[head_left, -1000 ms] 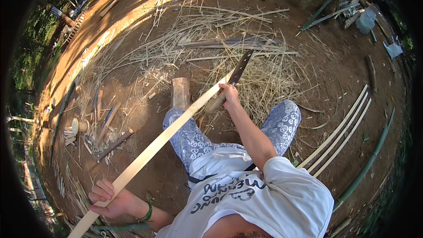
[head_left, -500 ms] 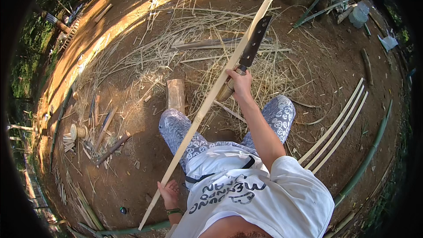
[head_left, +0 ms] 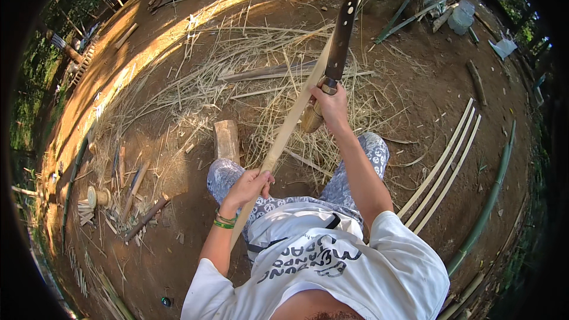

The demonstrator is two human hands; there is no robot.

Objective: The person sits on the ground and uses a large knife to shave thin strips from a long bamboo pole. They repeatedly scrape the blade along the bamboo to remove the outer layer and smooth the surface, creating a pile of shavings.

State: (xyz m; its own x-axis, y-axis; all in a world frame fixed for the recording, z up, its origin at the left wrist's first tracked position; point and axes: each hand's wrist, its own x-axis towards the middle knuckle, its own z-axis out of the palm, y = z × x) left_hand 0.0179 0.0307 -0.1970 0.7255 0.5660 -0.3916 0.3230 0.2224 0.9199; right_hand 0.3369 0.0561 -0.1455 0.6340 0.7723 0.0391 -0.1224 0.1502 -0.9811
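Observation:
A long, pale, flat bamboo strip (head_left: pixel 289 123) slants across my lap, from beside my left forearm up to the far ground. My left hand (head_left: pixel 246 188) is closed around its middle, just above my left knee. In my right hand (head_left: pixel 333 108) is a big knife (head_left: pixel 340 44) with a broad dark blade with several spots along it and a thick wooden handle. The blade points away from me and lies alongside the strip, covering part of its upper end. My right thumb side is against the strip; whether it also pinches the strip I cannot tell.
Shavings (head_left: pixel 261 53) are heaped ahead of my knees. A wooden stump (head_left: pixel 227 141) stands by my left knee. Three pale strips (head_left: pixel 441 163) lie on the right, beside a green bamboo pole (head_left: pixel 489 210). Sticks (head_left: pixel 137 189) and a spool-like wooden piece (head_left: pixel 99 197) lie left.
My left hand has slid up the strip from near its lower end to its middle. The knife has turned more upright and now overlaps the strip's upper part.

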